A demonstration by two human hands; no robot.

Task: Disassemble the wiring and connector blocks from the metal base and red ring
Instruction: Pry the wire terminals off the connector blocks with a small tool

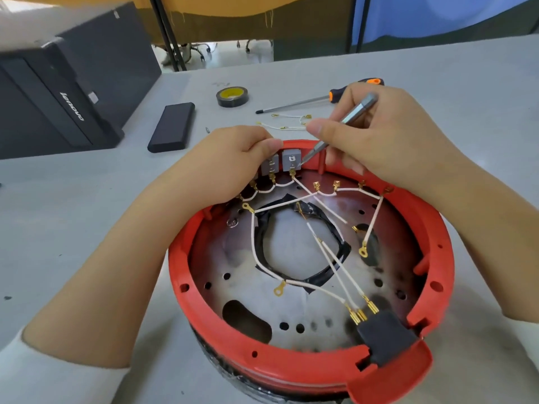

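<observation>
Here right hand [376,135] pokes bit [344,126] at connector block [291,162].

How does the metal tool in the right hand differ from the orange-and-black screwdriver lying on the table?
The slim all-metal grey tool is gripped by the right hand and slants down, its tip at the grey connector block. The orange-and-black-handled screwdriver lies flat and unheld on the grey table. The metal tool shows no plastic handle; the screwdriver has one. Both have thin steel shafts.
</observation>
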